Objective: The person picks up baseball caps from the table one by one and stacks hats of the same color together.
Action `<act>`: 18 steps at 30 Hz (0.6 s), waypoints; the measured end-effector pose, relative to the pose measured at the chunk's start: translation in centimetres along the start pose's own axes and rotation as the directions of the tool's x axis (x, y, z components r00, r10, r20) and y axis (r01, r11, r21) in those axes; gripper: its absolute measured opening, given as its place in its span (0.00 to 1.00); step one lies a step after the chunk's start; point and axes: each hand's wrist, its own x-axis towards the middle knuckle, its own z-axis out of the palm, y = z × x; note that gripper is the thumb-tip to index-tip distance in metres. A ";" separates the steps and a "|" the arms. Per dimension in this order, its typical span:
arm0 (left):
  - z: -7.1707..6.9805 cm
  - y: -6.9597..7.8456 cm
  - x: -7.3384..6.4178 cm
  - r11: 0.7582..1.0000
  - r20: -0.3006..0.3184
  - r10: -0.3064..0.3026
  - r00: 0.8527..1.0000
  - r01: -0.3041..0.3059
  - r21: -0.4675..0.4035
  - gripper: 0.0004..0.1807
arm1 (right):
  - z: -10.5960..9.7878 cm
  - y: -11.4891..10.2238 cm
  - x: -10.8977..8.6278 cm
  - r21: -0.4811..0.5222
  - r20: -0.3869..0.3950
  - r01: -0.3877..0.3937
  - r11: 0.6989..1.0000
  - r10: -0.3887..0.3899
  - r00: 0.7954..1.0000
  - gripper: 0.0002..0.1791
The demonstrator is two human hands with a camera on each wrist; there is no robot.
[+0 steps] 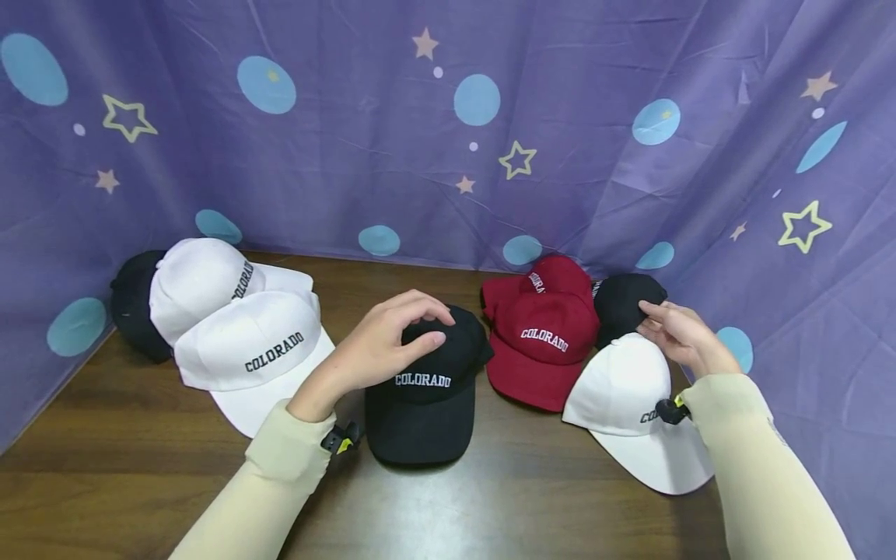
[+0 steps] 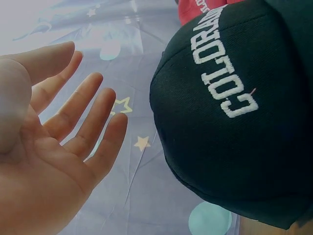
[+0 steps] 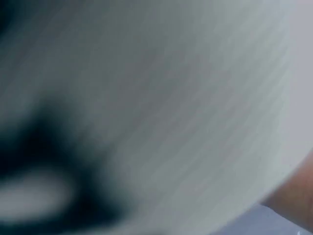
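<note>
My left hand point(image 1: 392, 334) is over the crown of a black cap point(image 1: 420, 428) lettered COLORADO in white. The left wrist view shows the hand point(image 2: 63, 122) with spread fingers and nothing held, beside the black cap point(image 2: 220, 127). On the right, my right hand point(image 1: 682, 334) is by the crown of a white cap point(image 1: 623, 381). Its loosely bent fingertips overlap a second black cap point(image 1: 623, 303) behind; whether they touch it is unclear. Blurred white cap fabric point(image 3: 195, 122) fills most of the right wrist view, hiding the fingers there.
Two red caps point(image 1: 542, 373) overlap between the front black cap and the white one. At the left, two white caps point(image 1: 245, 334) lie against another black cap point(image 1: 136, 311). A purple patterned curtain point(image 1: 392, 155) stands behind the wooden table point(image 1: 140, 482) and at its sides.
</note>
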 end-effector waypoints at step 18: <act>-0.9 -0.5 -0.1 1.000 -0.051 -0.022 0.998 0.021 -0.011 0.11 | 4.4 -5.6 -4.0 -0.223 -0.252 0.443 0.868 -0.490 0.834 0.10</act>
